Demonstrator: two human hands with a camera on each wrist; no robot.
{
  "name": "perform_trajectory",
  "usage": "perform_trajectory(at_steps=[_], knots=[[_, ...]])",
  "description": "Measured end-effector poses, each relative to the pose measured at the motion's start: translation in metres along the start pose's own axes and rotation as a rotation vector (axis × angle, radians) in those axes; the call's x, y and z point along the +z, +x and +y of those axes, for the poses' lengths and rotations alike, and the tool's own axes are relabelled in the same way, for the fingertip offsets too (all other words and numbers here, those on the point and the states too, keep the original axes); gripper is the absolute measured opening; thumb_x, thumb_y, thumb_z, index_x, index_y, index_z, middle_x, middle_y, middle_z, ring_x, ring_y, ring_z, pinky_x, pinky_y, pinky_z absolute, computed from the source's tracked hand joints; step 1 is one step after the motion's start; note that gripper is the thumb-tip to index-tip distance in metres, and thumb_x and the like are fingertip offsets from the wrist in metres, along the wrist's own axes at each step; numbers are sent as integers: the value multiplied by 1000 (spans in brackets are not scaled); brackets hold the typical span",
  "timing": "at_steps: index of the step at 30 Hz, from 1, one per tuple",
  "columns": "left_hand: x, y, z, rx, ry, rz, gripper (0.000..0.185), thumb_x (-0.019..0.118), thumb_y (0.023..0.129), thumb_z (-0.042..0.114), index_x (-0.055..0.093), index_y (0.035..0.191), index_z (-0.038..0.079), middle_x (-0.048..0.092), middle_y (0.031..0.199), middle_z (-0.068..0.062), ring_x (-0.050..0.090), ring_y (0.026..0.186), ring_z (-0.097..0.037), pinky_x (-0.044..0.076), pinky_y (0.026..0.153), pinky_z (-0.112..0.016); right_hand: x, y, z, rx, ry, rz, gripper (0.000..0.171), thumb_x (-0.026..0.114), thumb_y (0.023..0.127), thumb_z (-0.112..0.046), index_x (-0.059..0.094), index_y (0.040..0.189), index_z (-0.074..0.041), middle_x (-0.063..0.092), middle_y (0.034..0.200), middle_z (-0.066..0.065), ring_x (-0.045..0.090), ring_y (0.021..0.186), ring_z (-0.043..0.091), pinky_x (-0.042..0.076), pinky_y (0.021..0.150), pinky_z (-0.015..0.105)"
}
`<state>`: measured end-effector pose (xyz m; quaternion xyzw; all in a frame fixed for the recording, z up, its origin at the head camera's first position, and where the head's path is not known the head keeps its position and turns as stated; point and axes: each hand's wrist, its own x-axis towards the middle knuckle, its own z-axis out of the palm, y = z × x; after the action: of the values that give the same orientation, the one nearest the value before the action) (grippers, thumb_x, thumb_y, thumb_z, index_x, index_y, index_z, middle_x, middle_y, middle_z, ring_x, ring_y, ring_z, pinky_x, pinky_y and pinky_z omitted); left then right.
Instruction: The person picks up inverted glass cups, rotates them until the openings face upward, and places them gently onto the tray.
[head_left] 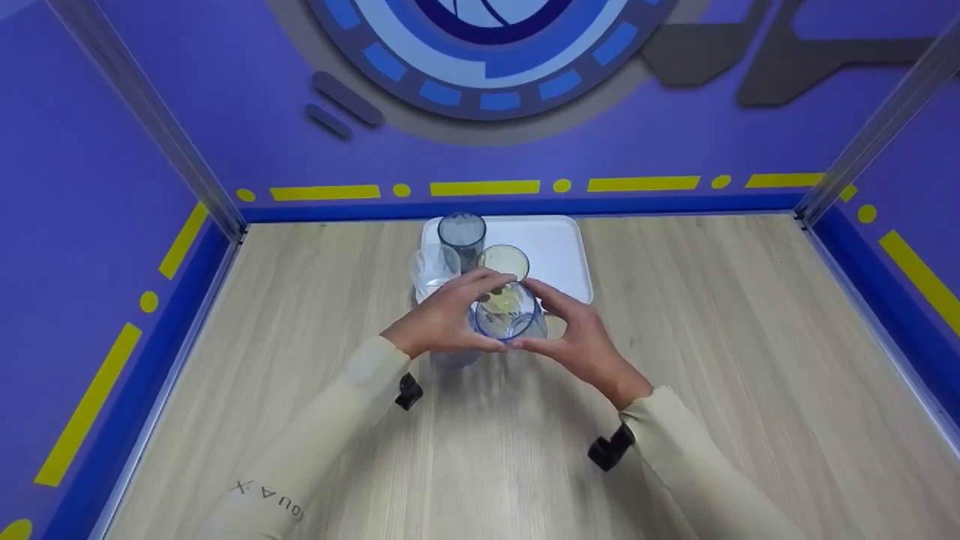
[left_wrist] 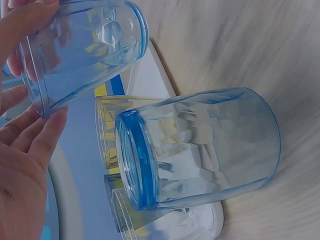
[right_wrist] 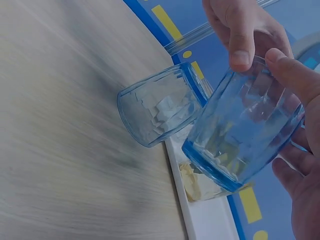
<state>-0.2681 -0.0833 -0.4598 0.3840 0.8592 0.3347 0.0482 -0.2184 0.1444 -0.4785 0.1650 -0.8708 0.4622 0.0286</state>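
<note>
Between both hands, a clear blue drinking glass [head_left: 508, 319] is held above the table. The left hand [head_left: 446, 315] grips its upper part from the left, and the right hand [head_left: 589, 341] grips it from the right, fingertips and thumbs round the rim. Its thick base points down in the right wrist view. A second blue glass [left_wrist: 210, 145] stands on the table below the hands, its thick blue end upward, so it looks upside down. The left hand partly covers that glass in the head view.
Behind the hands lies a white tray [head_left: 559, 251]. On or by it stand a dark grey glass [head_left: 463, 231], a yellowish glass [head_left: 506, 259] and clear glasses [head_left: 435, 268] at its left side. A purple panel wall [head_left: 637, 150] rises at the table's far edge.
</note>
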Motion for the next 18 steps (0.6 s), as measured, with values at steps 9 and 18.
perform_trajectory(at_steps=[9, 18], knots=[[-1, 1, 6, 29, -2, -21, 91, 82, 71, 49, 37, 148, 28, 49, 141, 4, 50, 122, -11, 49, 102, -34, 0, -1, 0, 14, 0, -33, 90, 80, 72, -49, 38, 149, -27, 48, 147, -6, 50, 133, 19, 45, 105, 38], [-1, 1, 10, 28, 20, -42, 93, 83, 71, 46, 34, 149, 29, 48, 143, 4, 48, 126, -12, 48, 103, -35, -1, -1, -1, 48, -20, -87, 95, 81, 69, -51, 32, 149, -36, 43, 150, -10, 44, 136, 15, 43, 107, 39]])
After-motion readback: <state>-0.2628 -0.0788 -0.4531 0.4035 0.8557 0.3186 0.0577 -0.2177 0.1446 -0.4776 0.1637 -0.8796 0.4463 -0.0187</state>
